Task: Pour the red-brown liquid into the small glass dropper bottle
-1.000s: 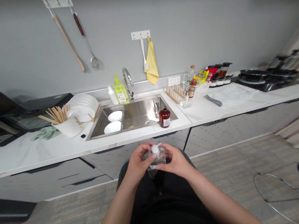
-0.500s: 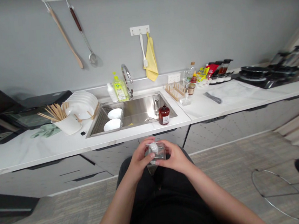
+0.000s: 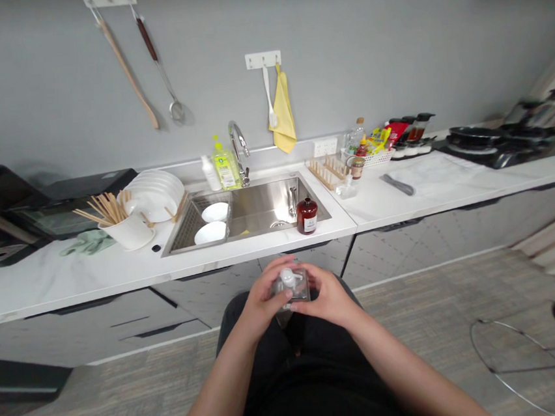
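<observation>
Square clear bottle with white pump top [image 3: 290, 286], cupped in both hands above the lap.

Left hand [image 3: 261, 298] closed around the bottle's left side, right hand [image 3: 328, 295] curled around its right side, with the fingertips of both nearly meeting at the front. Long axis roughly upright, white top tipped forward, toward the sink, lower end pointing down at the black trousers [image 3: 295, 389]. Bottle about midway between the hands, neither clearly nearer. Farther ahead, beyond the edge of the worktop [image 3: 69, 287], a stainless steel sink [image 3: 262, 209], with a dark red labelled bottle [image 3: 306, 215] standing at its front right corner, well apart from the hands.
</observation>
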`<state>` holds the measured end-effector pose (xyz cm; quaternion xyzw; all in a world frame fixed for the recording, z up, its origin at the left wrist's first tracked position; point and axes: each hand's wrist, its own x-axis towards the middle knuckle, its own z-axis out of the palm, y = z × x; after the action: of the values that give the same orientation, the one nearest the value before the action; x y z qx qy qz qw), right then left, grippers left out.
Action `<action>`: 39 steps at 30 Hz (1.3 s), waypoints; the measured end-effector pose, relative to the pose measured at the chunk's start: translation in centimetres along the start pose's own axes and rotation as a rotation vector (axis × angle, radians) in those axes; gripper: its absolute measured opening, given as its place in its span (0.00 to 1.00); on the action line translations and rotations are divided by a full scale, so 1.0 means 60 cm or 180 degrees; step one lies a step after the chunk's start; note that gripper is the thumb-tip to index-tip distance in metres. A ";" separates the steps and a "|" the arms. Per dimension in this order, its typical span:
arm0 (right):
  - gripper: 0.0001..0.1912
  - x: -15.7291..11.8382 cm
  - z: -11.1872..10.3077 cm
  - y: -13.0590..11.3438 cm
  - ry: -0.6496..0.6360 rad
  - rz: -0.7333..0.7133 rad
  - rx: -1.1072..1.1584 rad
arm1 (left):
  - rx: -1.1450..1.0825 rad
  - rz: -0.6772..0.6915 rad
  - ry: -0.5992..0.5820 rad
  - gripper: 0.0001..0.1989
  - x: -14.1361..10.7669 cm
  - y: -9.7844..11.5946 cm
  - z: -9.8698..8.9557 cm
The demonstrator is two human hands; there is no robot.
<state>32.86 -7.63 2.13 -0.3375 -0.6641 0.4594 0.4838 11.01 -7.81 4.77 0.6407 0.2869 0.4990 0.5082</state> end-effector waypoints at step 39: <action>0.35 0.014 0.006 0.004 0.0233 0.0322 -0.0376 | 0.1676 0.0197 0.0513 0.08 0.050 0.088 -0.021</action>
<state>32.27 -6.92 2.16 -0.4151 -0.6540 0.4306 0.4632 10.13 -6.40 10.75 0.7173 0.4265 0.4719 0.2843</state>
